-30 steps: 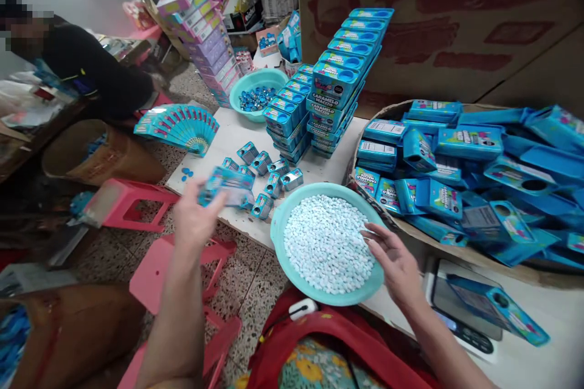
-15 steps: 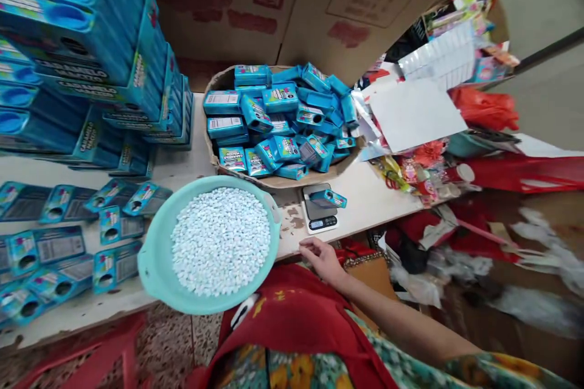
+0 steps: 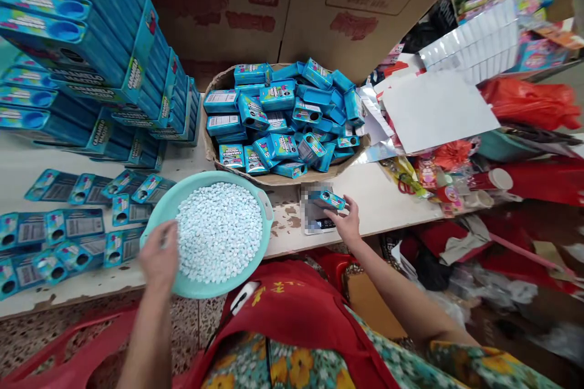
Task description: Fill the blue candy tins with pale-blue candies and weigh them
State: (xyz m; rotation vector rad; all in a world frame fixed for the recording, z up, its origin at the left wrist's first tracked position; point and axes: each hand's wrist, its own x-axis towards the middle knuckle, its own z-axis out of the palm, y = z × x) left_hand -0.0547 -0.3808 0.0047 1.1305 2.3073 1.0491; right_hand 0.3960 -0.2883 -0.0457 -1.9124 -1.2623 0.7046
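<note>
Step (judged): box pickup. R hand (image 3: 347, 222): grip part-closed about R end of blue box (image 3: 331, 200), on scale (image 3: 316, 220); firm hold can't tell. L hand (image 3: 159, 254): blurred at basin (image 3: 201, 290) rim, opening can't tell. Next prob. needs secure pinch, lift.

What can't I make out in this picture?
All in the head view:
Scale: its reading is covered by pixelation.
Left hand: blurred, so touching the pale pieces or not is unclear.
Box stack: top cut off by the upper edge.
Small box at right hand: walls hide any contents.
</note>
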